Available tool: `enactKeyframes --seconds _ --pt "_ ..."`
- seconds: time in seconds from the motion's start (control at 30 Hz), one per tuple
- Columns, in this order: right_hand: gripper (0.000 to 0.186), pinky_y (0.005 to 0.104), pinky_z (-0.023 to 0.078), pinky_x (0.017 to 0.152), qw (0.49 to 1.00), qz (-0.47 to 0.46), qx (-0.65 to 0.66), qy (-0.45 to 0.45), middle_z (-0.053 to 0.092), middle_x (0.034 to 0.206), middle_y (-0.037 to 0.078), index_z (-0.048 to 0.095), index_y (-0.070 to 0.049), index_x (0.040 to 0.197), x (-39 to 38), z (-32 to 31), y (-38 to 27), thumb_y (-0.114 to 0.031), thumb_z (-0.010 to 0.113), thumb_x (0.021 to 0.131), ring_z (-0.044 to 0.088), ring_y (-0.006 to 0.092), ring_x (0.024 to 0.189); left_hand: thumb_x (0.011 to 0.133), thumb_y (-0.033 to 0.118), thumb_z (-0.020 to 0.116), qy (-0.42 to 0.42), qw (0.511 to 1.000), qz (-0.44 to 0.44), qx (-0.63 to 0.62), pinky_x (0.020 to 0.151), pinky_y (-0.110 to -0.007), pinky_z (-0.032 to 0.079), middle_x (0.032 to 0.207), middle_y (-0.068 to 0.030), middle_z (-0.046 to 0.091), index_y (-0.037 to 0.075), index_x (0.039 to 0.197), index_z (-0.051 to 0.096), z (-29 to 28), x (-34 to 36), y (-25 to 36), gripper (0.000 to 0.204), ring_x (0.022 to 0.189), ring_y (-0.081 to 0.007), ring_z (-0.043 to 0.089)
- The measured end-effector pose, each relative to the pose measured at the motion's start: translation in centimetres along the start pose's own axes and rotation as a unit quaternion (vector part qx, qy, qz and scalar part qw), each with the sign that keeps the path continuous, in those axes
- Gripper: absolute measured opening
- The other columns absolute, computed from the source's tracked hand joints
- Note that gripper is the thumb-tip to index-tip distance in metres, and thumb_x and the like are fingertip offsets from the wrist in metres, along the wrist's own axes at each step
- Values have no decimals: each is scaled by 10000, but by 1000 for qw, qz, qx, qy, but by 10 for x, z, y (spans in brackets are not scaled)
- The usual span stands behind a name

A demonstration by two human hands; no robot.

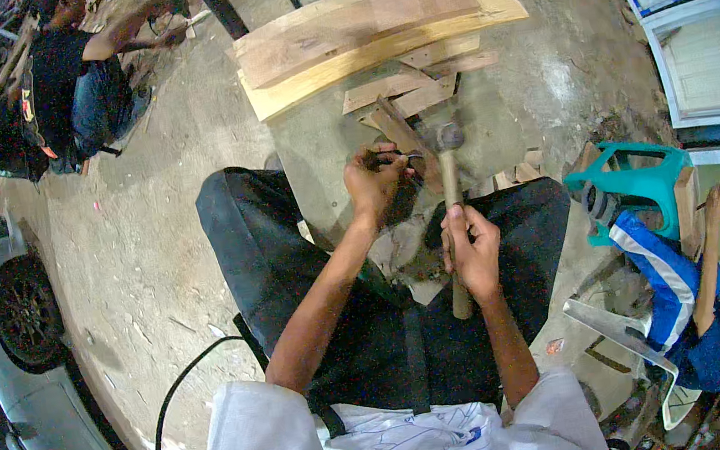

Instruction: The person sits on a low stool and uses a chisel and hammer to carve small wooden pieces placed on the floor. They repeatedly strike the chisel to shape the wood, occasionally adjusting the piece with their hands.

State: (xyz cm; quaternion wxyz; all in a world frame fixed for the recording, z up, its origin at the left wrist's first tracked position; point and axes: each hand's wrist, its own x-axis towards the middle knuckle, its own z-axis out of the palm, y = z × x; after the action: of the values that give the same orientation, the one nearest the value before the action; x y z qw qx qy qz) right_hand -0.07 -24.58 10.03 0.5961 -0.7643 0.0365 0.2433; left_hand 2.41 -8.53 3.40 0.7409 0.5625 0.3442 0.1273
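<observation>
My right hand [474, 250] is wrapped round the wooden handle of a hammer [450, 180]. The hammer stands nearly lengthwise before me, its head pointing away from my body. My left hand [375, 184] is closed in a pinch to the left of the hammer head. From its fingertips juts a small thin nail-like metal piece [413, 157], too small to make out fully. Beside the fingers and partly behind the hammer lies a narrow brown wooden strip [403, 133]. Beyond it, more short wooden strips [419, 90] are piled loosely, some crossing each other.
Two wide planks [355, 28] lie stacked past the strips. Wood offcuts [518, 171] sit by my right knee. At right, a person in blue trousers [662, 275] is near a green plastic stool [639, 177]. Another person [68, 82] crouches far left, beyond a silver car [43, 389].
</observation>
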Motion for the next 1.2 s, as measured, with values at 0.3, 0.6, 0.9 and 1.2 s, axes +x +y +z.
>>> enactKeyframes --seconds 0.3,0.6,0.9,1.2 --pt "383 360 477 589 994 -15 -107 -3 648 698 109 641 -8 879 6 -5 14 -375 569 964 604 219 607 799 -73 709 -15 999 29 -26 531 -297 550 780 -106 661 -56 919 606 -4 9 -17 159 627 -180 667" --pt "355 245 342 372 998 -52 -39 3 471 551 -9 541 -41 798 4 -1 6 -318 504 1018 436 71 399 800 -80 700 -25 995 -30 -96 536 -304 553 776 -113 658 -41 920 606 -4 11 -20 157 617 -181 662" --pt "335 242 347 358 992 31 103 -71 494 595 17 546 -37 835 8 -4 13 -323 524 1009 407 84 392 847 -22 678 -30 999 9 -7 550 -294 545 811 -106 675 -72 953 643 -4 7 -10 122 618 -174 663" --pt "288 258 359 358 998 0 61 3 509 552 -28 564 -97 778 6 -14 4 -320 636 946 454 76 397 867 58 642 4 916 313 250 619 -405 490 837 -205 659 -57 943 653 -4 5 -9 138 697 -334 656"
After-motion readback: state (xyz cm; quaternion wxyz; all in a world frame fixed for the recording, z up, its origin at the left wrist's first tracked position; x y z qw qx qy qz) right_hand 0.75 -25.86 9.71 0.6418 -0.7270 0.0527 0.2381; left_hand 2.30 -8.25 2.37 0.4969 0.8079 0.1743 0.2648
